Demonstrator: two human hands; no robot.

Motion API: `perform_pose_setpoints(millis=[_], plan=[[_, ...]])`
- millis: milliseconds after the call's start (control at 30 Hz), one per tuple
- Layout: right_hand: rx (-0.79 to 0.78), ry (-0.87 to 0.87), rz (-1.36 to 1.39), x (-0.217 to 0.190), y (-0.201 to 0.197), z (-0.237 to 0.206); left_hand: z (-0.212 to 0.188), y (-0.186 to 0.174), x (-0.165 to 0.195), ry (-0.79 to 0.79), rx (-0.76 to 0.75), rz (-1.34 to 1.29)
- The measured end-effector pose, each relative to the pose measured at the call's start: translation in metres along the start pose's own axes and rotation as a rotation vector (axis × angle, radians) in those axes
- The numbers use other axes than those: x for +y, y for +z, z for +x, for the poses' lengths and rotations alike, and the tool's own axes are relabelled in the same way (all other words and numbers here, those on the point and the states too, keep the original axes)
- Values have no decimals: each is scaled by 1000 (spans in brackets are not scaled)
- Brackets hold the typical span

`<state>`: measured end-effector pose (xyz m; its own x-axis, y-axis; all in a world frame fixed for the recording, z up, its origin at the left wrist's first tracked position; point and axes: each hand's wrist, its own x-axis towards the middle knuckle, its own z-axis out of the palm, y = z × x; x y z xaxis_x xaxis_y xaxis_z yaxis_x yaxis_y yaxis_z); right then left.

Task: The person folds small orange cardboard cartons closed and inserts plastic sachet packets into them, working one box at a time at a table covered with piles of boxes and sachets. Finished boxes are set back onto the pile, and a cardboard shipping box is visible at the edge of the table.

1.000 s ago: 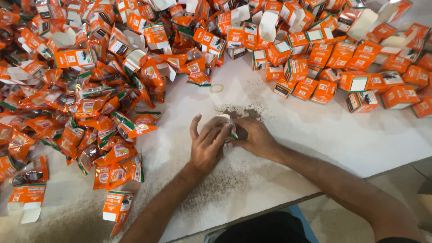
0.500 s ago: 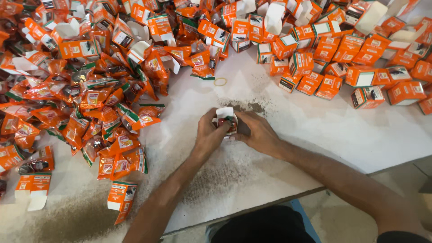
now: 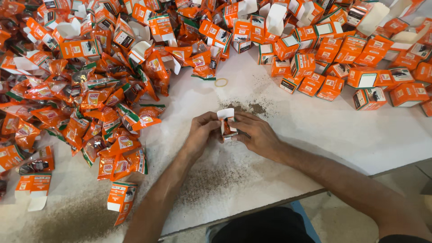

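At the middle of the white table [image 3: 342, 135], just in front of the seated person, both hands are meeting around one small orange and white carton [image 3: 226, 123]. The left hand [image 3: 202, 131] is curling its fingers closed against the carton's left side, and the right hand [image 3: 252, 132] is pinching it from the right, thumb and fingertips pressing on its front. The carton is standing roughly upright between them, its white top flap sticking up open above the fingers, and it is being held just above the tabletop rather than lying on it.

Beyond the hands, a small scatter of dark brown powder [image 3: 249, 107] is lying on the table, and a broader dusting of the same powder [image 3: 211, 184] is spreading under the left forearm toward the near edge. A thin rubber band [image 3: 221, 82] is resting alone a little farther out. To the left, a deep heap of crumpled orange foil pouches [image 3: 103, 103] is sprawling across the table. Along the far and right side, many small orange cartons [image 3: 355, 58] are piling up, some with their white flaps open. One open carton [image 3: 120, 200] is lying apart near the front edge, beside the left arm.
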<state>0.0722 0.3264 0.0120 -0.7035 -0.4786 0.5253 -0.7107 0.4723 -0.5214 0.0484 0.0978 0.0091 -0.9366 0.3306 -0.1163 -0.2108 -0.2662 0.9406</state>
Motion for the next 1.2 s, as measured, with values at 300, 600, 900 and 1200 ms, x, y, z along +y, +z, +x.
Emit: perform_pose_setpoints(millis=[300, 600, 900, 1200], plan=[[29, 59, 192, -8, -10, 5, -6, 26, -14, 664, 173, 810], [18, 174, 296, 7, 1, -2, -27, 28, 4, 807, 29, 1014], [-11, 184, 333, 1, -4, 1, -31, 27, 12, 933, -76, 1123], [-127, -37, 2, -7, -18, 6, -41, 36, 24, 1029, -105, 1260]])
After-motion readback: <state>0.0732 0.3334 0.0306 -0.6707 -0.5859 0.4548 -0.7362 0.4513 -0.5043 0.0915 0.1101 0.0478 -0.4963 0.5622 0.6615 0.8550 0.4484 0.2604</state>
